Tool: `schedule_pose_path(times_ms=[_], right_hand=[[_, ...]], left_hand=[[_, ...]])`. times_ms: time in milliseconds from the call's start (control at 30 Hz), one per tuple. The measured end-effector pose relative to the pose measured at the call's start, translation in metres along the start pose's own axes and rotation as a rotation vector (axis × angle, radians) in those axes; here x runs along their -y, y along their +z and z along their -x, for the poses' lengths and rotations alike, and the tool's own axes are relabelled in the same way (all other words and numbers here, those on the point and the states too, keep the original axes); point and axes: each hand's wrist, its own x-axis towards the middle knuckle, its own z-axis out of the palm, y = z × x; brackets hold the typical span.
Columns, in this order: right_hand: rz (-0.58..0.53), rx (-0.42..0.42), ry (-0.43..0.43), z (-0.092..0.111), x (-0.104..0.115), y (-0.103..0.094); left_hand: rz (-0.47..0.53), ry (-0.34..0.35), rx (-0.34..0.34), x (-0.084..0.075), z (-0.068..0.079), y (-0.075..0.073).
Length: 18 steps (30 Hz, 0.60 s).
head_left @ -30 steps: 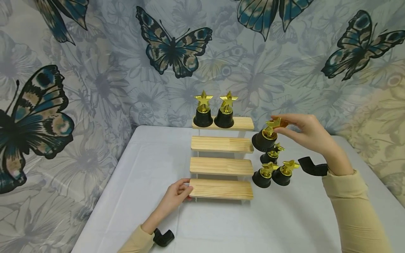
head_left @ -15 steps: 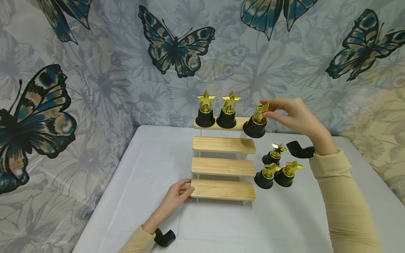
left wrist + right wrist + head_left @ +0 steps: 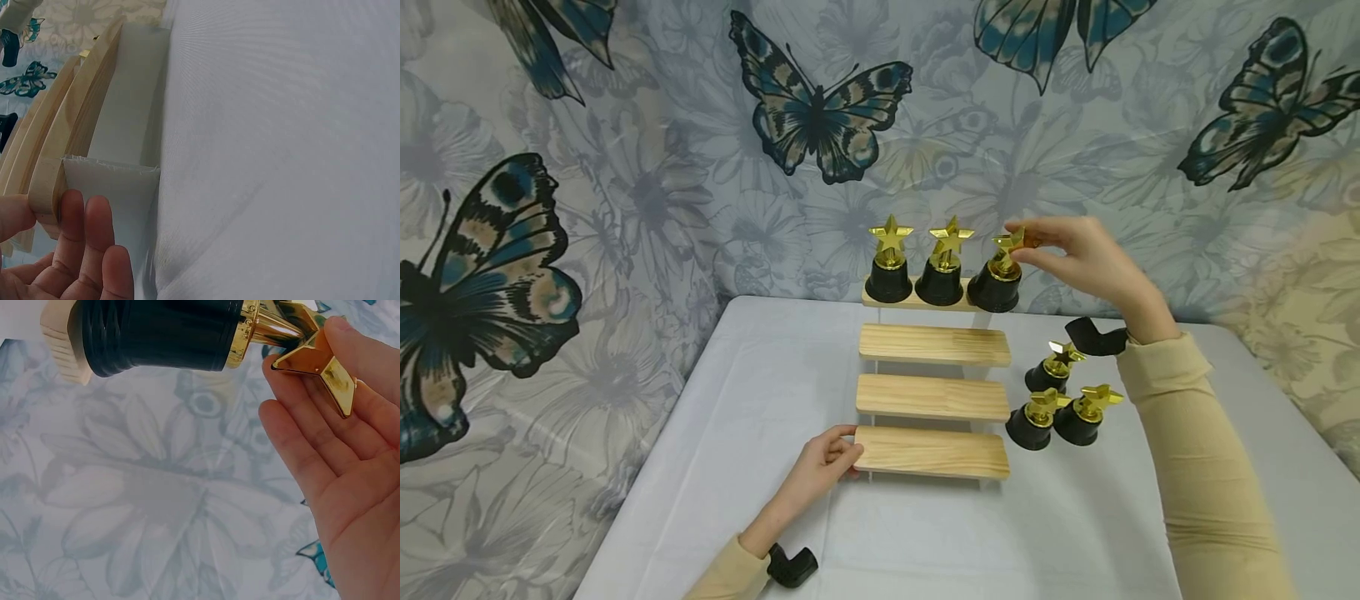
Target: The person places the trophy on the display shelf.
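Note:
A gold star trophy (image 3: 996, 283) with a black base is at the right end of the top wooden shelf, its star pinched between the thumb and fingers of my right hand (image 3: 1078, 254). In the right wrist view that trophy's black base (image 3: 162, 334) meets or nearly meets the shelf end (image 3: 62, 340). Two matching trophies (image 3: 889, 271) (image 3: 942, 271) stand to its left on the same shelf. My left hand (image 3: 822, 462) grips the left end of the lowest wooden step (image 3: 932, 452); the left wrist view shows the thumb above and fingers below the board (image 3: 47, 187).
Three more star trophies (image 3: 1048, 371) (image 3: 1032, 421) (image 3: 1081, 417) stand on the white-covered table (image 3: 760, 375), right of the stepped rack. Two bare middle steps (image 3: 934, 343) (image 3: 932, 396) lie between top and bottom. A butterfly-print cloth (image 3: 647, 208) hangs behind.
My right hand has carried the trophy up and left, from beside the rack to the top shelf's right end. The left hand keeps its grip on the lowest step.

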Motion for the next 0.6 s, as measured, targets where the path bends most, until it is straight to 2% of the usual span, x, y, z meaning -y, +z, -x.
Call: schedule_pose_path(times_ms=[600], right_hand=[[-0.041,0.02,0.044,-0.012,-0.011,0.005]], left_hand=[[0.014,-0.002,-0.001,0.001,0.0,0.0]])
